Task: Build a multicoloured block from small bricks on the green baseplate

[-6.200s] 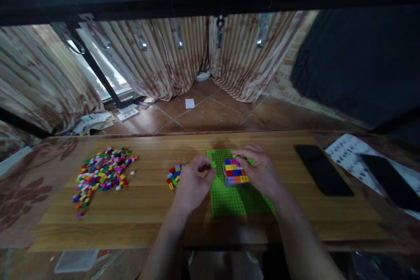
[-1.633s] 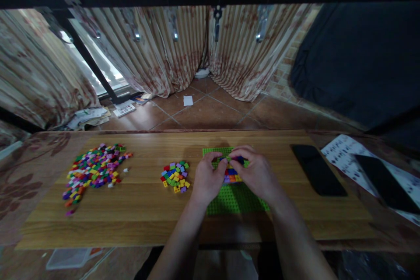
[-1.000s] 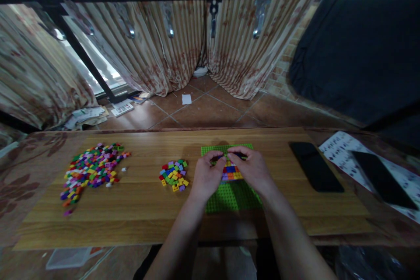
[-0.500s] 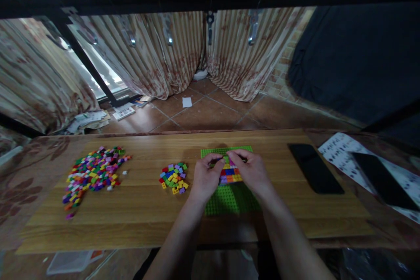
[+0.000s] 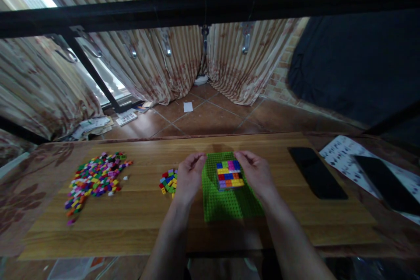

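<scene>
The thumb and forefinger of the left hand (image 5: 188, 177) are drawn together by the left edge of the green plate (image 5: 218, 208); those of the right hand (image 5: 258, 175) are brought close beside the block (image 5: 229, 176). Whether anything is pinched cannot be told. The block, topped with rows of blue, yellow, red, orange and purple, is set on the plate's far half. A small pile (image 5: 168, 180) is partly covered by the left hand, the plate's right side by the right. A large pile (image 5: 96, 175) is spread farther left; a black slab (image 5: 317, 173) is laid at right. A clear box (image 5: 70, 269) is cut off below.
</scene>
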